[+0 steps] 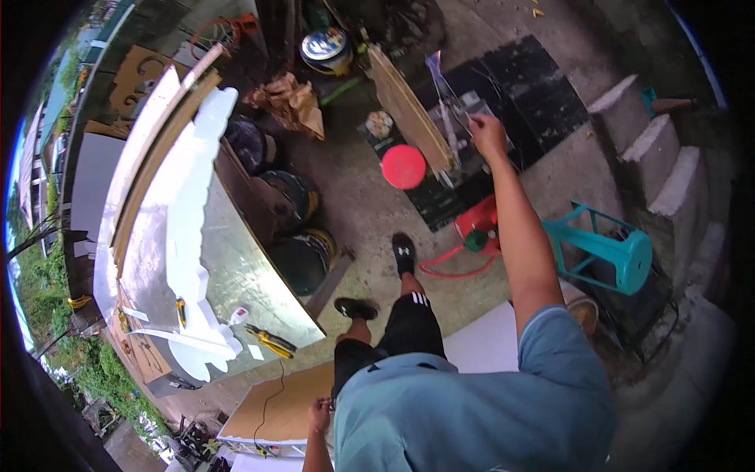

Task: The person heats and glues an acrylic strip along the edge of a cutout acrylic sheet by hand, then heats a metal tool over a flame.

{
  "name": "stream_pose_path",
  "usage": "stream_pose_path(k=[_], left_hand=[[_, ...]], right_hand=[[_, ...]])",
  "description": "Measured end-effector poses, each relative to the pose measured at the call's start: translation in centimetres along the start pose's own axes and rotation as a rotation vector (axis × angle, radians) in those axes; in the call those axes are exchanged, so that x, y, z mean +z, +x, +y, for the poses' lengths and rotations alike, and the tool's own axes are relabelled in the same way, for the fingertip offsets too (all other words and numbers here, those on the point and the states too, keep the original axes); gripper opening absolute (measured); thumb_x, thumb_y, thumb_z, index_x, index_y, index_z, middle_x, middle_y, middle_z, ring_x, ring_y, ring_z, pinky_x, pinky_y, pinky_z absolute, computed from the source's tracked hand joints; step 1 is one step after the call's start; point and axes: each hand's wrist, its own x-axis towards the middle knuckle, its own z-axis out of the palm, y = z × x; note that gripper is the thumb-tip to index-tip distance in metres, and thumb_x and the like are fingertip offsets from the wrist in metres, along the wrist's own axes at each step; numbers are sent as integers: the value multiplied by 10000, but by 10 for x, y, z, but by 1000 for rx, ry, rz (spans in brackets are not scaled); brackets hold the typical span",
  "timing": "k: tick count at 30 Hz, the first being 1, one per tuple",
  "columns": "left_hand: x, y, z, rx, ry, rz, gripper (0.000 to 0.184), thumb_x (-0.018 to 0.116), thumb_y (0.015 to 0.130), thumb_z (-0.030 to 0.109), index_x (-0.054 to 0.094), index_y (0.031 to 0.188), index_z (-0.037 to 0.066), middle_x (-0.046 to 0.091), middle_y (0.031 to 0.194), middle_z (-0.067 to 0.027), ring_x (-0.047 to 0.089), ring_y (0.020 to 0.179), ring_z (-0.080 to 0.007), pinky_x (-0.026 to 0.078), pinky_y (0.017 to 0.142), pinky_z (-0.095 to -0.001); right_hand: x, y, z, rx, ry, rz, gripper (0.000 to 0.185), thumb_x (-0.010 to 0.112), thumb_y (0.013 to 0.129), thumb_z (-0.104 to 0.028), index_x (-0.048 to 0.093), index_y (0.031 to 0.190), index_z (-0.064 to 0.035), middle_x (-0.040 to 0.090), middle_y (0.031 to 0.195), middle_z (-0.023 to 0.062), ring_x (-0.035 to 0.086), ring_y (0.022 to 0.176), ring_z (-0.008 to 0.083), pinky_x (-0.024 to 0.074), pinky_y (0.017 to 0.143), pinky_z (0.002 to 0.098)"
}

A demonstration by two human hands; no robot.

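Observation:
My right hand (489, 135) reaches far forward with its fingers closed at the end of a thin, light-coloured rod-like thing; its kind is too small to make out. Close by lie several slim tools (448, 118) on a small grey surface, and a blue-tipped piece (435, 67) sticks up beyond them. Left of the hand, a long wooden board (409, 110) stands on edge, with a round red lid (403, 166) beside its near end. Down by my hip hangs my left hand (319, 414); its fingers look curled, and whatever they hold, if anything, is hidden.
To the left is a metal-topped table (259, 275) with a white cut-out panel (185, 228) and yellow-handled pliers (271, 341). On the right, a teal stool (609, 256) lies tipped over below concrete steps (649, 149). A red hose (448, 272) curls across the floor.

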Motion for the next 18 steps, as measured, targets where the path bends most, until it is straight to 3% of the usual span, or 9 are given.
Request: stream_pose_path(k=[4, 7, 9, 12, 18], left_hand=[[1, -8, 11, 26, -11, -28, 96, 563, 1000, 78, 630, 1008, 10, 668, 900, -56, 611, 782, -128, 499, 700, -275], [1, -6, 0, 28, -71, -50, 100, 566, 1003, 94, 595, 1074, 29, 647, 909, -42, 592, 802, -125, 487, 725, -270], [-3, 4, -20, 38, -39, -53, 102, 567, 1003, 93, 590, 1081, 32, 644, 905, -41, 588, 798, -122, 485, 722, -269], [2, 2, -26, 99, -18, -29, 90, 563, 1004, 91, 592, 1070, 37, 641, 881, -37, 577, 773, -110, 479, 698, -261], [8, -8, 3, -29, -97, -45, 77, 556, 1007, 94, 596, 1047, 43, 638, 840, -25, 562, 720, -93, 458, 650, -247]], right_hand=[[-1, 3, -2, 40, -37, -29, 243, 683, 879, -215, 758, 1067, -81, 744, 947, 168, 722, 903, 335, 555, 787, 407], [-3, 5, -4, 90, -67, -46, 255, 690, 877, -235, 761, 1079, -97, 750, 929, 157, 730, 871, 317, 557, 780, 405], [-4, 4, -5, 59, -75, -43, 254, 670, 910, -177, 746, 1122, -61, 763, 886, 118, 731, 659, 178, 560, 662, 317], [-9, 1, -18, 124, -74, -64, 264, 673, 909, -180, 744, 1134, -62, 766, 907, 113, 734, 665, 179, 563, 668, 313], [-16, -1, -30, 154, -29, -95, 256, 676, 912, -187, 752, 1128, -73, 767, 921, 112, 735, 663, 178, 570, 664, 309]])
